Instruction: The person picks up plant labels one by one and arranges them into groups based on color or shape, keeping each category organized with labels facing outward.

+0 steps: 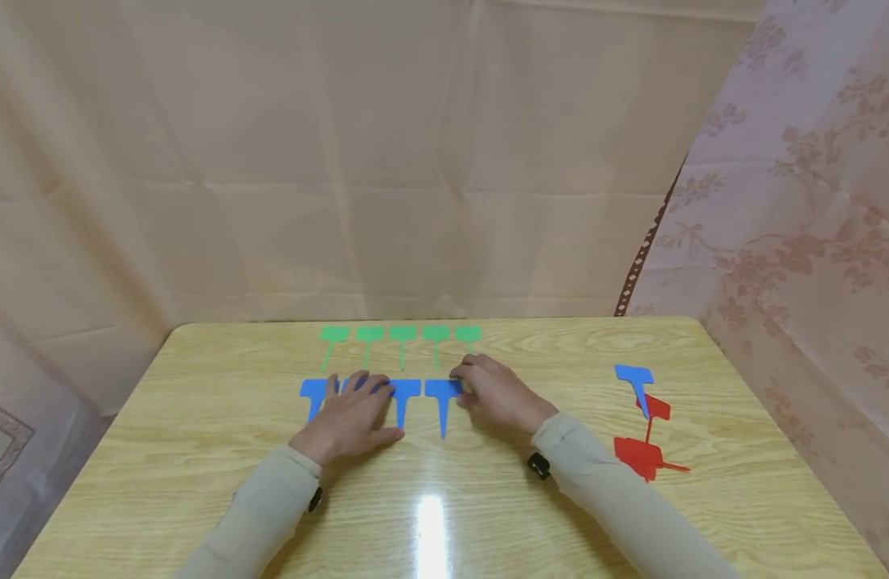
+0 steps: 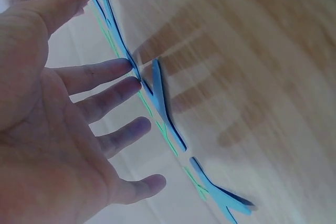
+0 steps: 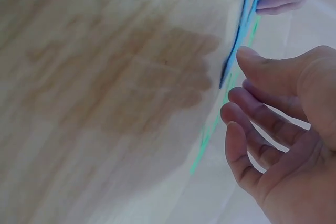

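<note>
As I scan the head feed left to right, my left hand [image 1: 350, 418] comes first, fingers spread over the blue row [image 1: 407, 388] and gripping nothing I can see; I can't tell if every fingertip touches. That row looks like four T-shaped markers laid side by side on the worktop [image 1: 141, 458], stems toward the near edge, one mostly hidden under those fingers. Behind it, the green row [image 1: 403, 332]: five markers, spaced out, and I'd judge it done. Next, my right hand [image 1: 501, 392] sits over the right end of the last marker [image 1: 444, 389]; its thumb and loosely bent fingers stand apart, contact unclear. Far right, well apart from the rows, a loose blue marker [image 1: 635, 376] lies with its tip over a red marker [image 1: 657, 408], and more red markers [image 1: 638, 458] overlap just nearer the front. Red count: can't tell. My read on progress: blue row one short of green's five, reds not lined up at all, so the loose blue and the reds are left.
</note>
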`<state>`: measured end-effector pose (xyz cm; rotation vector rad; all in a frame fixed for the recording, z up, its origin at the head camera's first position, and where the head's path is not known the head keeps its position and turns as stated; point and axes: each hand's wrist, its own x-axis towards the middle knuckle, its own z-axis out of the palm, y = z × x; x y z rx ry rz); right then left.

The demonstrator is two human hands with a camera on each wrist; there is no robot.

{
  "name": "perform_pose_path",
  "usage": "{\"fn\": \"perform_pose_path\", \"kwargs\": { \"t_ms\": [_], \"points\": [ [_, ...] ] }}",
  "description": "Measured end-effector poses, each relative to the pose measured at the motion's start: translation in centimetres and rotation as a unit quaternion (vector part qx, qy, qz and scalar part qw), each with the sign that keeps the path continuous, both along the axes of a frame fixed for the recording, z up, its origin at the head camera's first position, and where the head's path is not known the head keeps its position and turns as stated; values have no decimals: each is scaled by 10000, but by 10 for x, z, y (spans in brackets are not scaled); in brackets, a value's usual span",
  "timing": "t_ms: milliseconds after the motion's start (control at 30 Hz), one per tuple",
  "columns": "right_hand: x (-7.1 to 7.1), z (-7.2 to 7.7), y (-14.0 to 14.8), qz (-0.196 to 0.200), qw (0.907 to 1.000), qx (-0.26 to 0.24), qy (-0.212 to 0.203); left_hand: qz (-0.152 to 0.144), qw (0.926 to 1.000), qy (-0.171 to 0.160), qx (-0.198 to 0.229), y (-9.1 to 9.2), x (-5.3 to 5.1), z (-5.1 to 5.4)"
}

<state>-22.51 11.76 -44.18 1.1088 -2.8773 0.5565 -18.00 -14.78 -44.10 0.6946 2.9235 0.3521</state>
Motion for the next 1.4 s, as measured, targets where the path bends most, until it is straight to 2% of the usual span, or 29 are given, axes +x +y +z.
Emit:
{"fn": "perform_pose_path", "kwargs": {
  "t_ms": [267,400,600,833,1067,1200,1400],
  "points": [
    [11,6,19,140,9994,77,299,-35,9997,149,208,2,0,1],
    [17,10,31,-34,9996,194,226,-70,9989,285,378,7,-1,0],
    [24,13,55,-364,9988,278,145,-156,9975,313,617,20,0,-1],
    [29,13,90,-730,9967,177,292,-329,9982,397,307,40,1,-3],
    [21,22,132,-1268,9913,153,310,-411,9982,424,-52,49,1,-4],
    [12,29,162,-1677,9854,284,17,-423,9977,508,-148,52,1,-4],
    [-4,25,208,-2261,9689,719,-709,-369,9977,542,-190,54,1,-3]
  ]
}}
